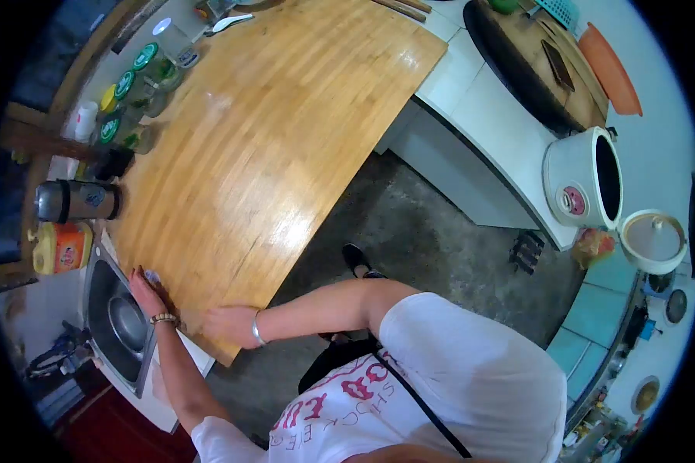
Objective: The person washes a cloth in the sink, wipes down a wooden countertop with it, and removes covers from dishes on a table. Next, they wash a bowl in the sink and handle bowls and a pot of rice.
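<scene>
A large wooden board [232, 139] lies over the counter. Beside the sink [100, 293], my left hand [147, 293], with a beaded bracelet at the wrist, rests on the board's near left edge, fingers stretched out. A small whitish-blue thing [153, 276] shows right by its fingers; I cannot make out what it is. My right hand [232, 324], below a silver bangle, lies flat on the board near its front corner. Its fingertips are slightly blurred, and nothing shows in its grasp.
Jars with green lids [123, 83], a steel flask [77, 201] and a yellow bottle [62, 247] line the left side. A white spoon [232, 23] lies at the back. Across the floor gap stand a rice cooker [583, 177] and a round wooden chopping board [533, 69].
</scene>
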Action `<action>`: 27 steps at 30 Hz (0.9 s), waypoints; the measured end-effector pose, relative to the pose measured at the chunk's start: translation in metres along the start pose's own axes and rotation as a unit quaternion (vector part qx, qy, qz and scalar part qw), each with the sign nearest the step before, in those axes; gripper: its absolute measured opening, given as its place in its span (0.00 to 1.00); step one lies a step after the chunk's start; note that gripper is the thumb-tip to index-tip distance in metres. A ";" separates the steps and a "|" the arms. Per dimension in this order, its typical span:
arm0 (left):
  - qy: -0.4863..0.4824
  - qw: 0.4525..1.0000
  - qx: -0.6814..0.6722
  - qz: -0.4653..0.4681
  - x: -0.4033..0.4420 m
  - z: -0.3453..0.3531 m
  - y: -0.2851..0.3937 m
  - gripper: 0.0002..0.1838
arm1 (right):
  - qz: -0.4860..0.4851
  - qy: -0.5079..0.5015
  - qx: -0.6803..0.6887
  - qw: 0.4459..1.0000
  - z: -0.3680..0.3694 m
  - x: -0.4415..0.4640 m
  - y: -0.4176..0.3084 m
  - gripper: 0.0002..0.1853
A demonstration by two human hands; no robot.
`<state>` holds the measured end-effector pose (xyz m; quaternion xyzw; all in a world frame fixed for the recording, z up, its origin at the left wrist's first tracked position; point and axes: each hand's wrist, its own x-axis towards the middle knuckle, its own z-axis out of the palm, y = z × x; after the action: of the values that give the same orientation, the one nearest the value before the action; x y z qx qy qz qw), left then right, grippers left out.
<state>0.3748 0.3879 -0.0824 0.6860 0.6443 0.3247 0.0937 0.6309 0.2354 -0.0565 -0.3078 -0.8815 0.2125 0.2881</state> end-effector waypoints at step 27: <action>-0.025 0.997 0.020 -0.069 0.000 0.005 0.023 0.22 | 0.485 0.184 -0.334 0.787 -0.370 -0.344 0.285 0.23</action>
<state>0.3963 0.3859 -0.0739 0.6497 0.6940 0.2871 0.1178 1.2088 0.2846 -0.0685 -0.8050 -0.5628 -0.0443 0.1826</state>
